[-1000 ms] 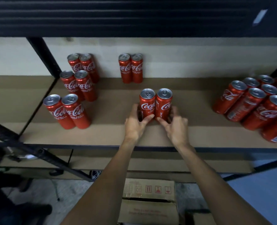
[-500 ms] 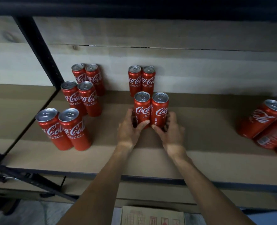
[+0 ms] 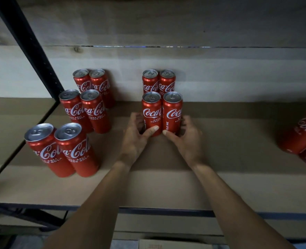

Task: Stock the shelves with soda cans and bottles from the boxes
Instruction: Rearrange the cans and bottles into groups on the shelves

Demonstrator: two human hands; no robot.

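Note:
Two slim red cola cans stand upright side by side on the brown shelf board (image 3: 220, 141), just in front of another pair at the back wall (image 3: 158, 81). My left hand (image 3: 136, 135) grips the left can (image 3: 151, 112) low down, thumb across its front. My right hand (image 3: 186, 137) grips the right can (image 3: 172, 112) the same way. Both cans rest on the shelf.
Three more pairs of red cans stand in a column at the left (image 3: 93, 108), beside a black slanted shelf post (image 3: 28, 42). Further cans lie at the right edge (image 3: 303, 135). A cardboard box (image 3: 173, 245) shows below the shelf's dark front rail.
My hands have slid the two cans farther back on the shelf, up close to the rear pair. The camera has moved nearer the shelf.

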